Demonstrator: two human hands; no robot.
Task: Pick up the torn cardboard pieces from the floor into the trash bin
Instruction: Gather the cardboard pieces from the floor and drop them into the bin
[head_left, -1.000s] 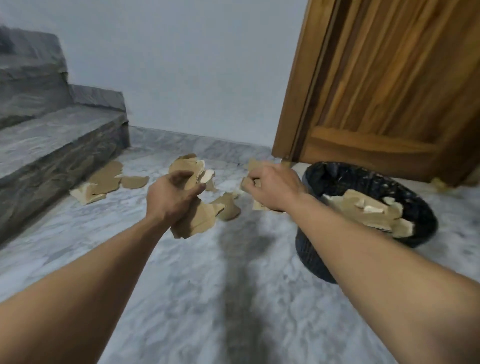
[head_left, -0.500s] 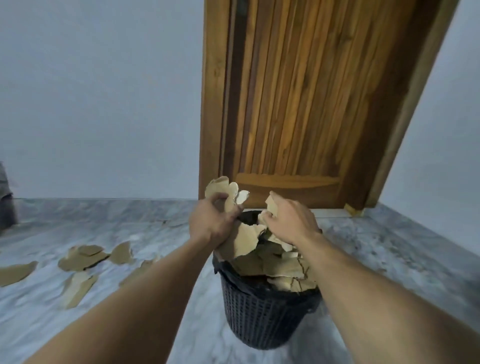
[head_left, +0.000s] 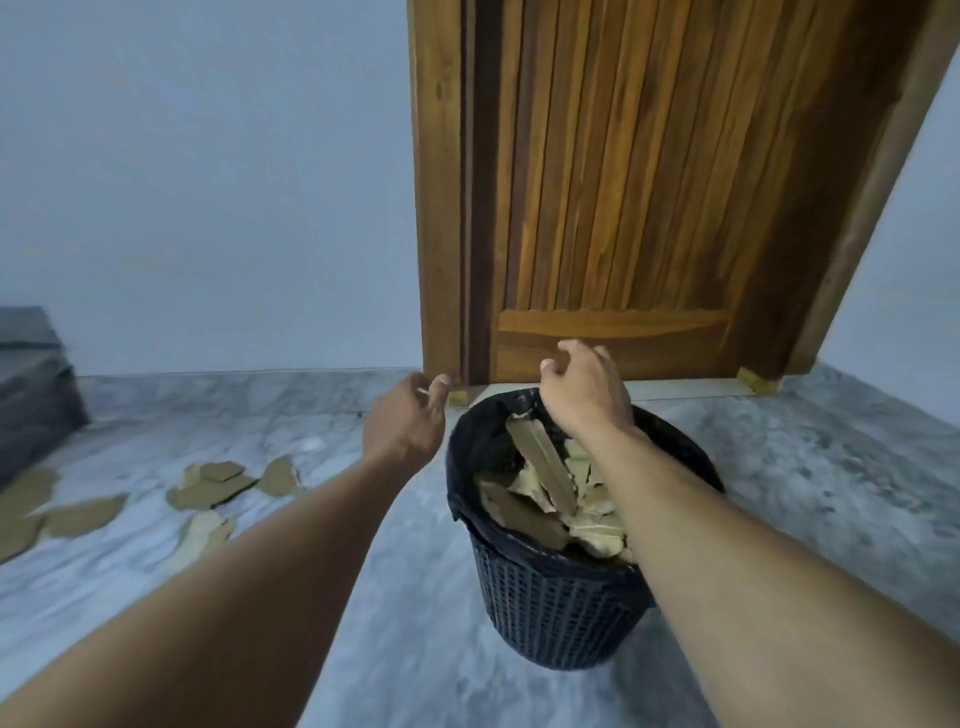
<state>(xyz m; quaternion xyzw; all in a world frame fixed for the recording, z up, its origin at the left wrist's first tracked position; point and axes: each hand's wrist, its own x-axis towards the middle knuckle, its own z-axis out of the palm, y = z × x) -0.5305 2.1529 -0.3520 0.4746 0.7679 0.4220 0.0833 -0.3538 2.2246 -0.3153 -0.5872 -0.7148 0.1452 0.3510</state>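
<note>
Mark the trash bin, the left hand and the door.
trash bin (head_left: 558, 613): head view, woven outer wall.
left hand (head_left: 405, 423): head view, back of hand.
door (head_left: 613, 182): head view, slatted panel.

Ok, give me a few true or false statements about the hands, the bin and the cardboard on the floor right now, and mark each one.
1. Both hands are empty and open. True: the left hand and the right hand hold nothing.
2. The trash bin is empty. False: torn cardboard fills it close to the rim.
3. The floor is cleared of cardboard. False: several cardboard pieces on the floor lie to the left of the bin.
4. The right hand is above the bin's opening. True.
5. The bin lies on its side. False: it stands upright, lined with a black bag.
6. A wooden door stands behind the bin. True.
</note>
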